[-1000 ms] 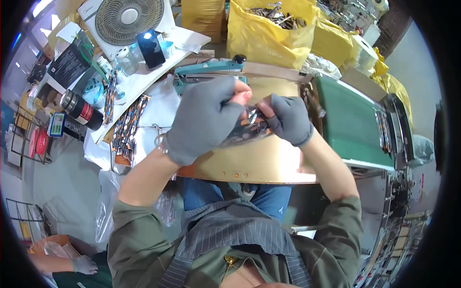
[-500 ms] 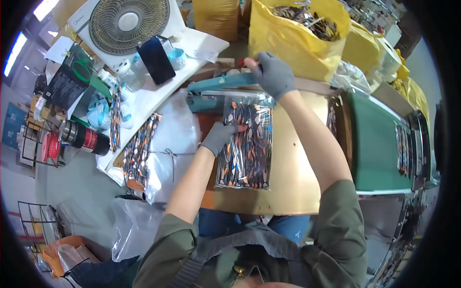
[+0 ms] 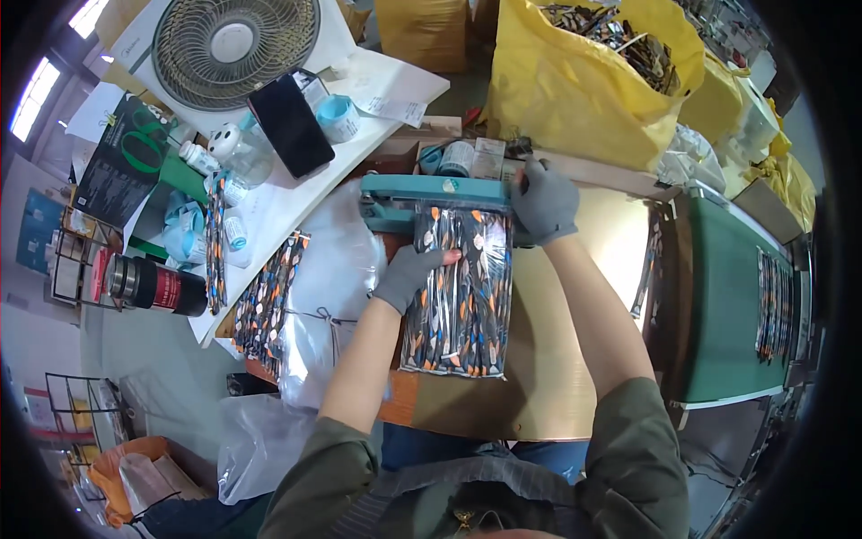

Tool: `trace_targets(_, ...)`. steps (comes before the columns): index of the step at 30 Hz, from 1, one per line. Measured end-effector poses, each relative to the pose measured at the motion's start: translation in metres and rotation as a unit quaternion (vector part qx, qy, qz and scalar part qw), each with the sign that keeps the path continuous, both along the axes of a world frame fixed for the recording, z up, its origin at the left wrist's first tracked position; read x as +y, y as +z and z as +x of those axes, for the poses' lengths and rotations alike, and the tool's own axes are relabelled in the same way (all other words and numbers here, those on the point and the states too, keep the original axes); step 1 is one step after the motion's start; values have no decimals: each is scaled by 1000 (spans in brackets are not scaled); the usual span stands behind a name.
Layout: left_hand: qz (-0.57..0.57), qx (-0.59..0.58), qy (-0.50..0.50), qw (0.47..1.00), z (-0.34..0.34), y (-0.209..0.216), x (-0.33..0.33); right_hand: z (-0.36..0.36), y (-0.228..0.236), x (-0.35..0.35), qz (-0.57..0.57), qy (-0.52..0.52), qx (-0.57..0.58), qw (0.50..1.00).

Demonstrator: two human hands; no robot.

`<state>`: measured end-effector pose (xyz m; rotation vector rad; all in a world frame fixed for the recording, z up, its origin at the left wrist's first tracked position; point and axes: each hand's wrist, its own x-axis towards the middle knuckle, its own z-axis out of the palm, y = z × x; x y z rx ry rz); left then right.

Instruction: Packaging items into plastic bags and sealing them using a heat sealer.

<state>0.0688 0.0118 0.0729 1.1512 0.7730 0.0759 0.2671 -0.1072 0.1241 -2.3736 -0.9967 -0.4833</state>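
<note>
Head view first. Make out much of the right hand (image 3: 546, 202)?

Only in part. See a grey glove curled at the right end of the teal sealer arm (image 3: 440, 189). Can't see the fingertips, so can't tell whether wrapped round it or merely pressing.

And with the left hand (image 3: 409, 280)?

Clamped on the left side of the clear bag (image 3: 458, 328), bare thumb on top, other fingers out of sight. Find the bag packed with dark, orange-flecked strips, over the tan worktop (image 3: 548, 359), top end running in under the sealer arm. Can't see the contact there.

Lose anything at the edges?

Cut off at the top: yellow sack (image 3: 584, 99) and fan (image 3: 235, 45). Too jumbled to name the pieces inside the sack.

Compare with half a second ago?

See the sealer arm level across the bag now, not slanting up to the right; find the right hand lowered with it. Can also see a small roll (image 3: 456, 160) behind the arm, mostly covered before. Notice the left thumb on much the same spot.
</note>
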Motion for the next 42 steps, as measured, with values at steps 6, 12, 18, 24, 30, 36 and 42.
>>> trace_targets(6,-16,-26,-4,1000,-3,6,-1,-7,8,-4,11,8,58,998)
trace_targets(12,92,-45,-46,994,-4,14,-17,104,-127,-161,-35,-133,-97,986)
trace_targets(18,244,-9,-35,969,-55,55,-37,35,-63,-247,-155,-316,200,914)
trace_targets(24,589,-24,50,807,-61,69,-88,-77,-62,-242,58,48,303,950)
trace_targets(30,752,-247,-139,595,-64,155,-178,-150,57,-269,-1,266,261,928)
trace_targets(36,428,-127,-264,855,-95,160,-205,-140,168,-282,255,90,-62,961)
trace_targets(42,203,-179,-161,949,-120,147,-250,-161,139,-280,229,199,373,877)
